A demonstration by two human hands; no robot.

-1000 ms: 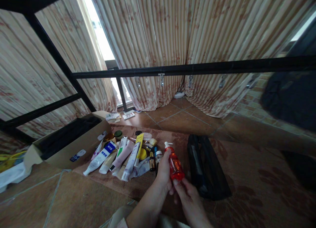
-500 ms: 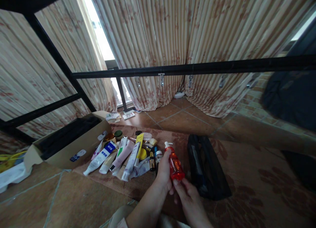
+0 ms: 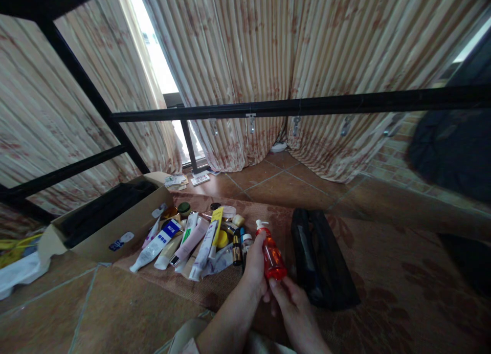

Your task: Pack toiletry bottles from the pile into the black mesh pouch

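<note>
A red see-through pump bottle with a white pump top is held tilted above the patterned mat. My left hand is closed around its side, thumb up near the neck. At the bottle's base, my right hand grips with thumb and fingers. Just right of the bottle lies a black mesh pouch. To the left, several tubes and jars lie in a pile, among them a blue and white tube, a pink tube, a yellow box and a small dark bottle.
An open cardboard box with black fabric inside stands at the left. A black metal bar crosses in front of striped curtains. Papers lie on the tiled floor. A dark item is at the right.
</note>
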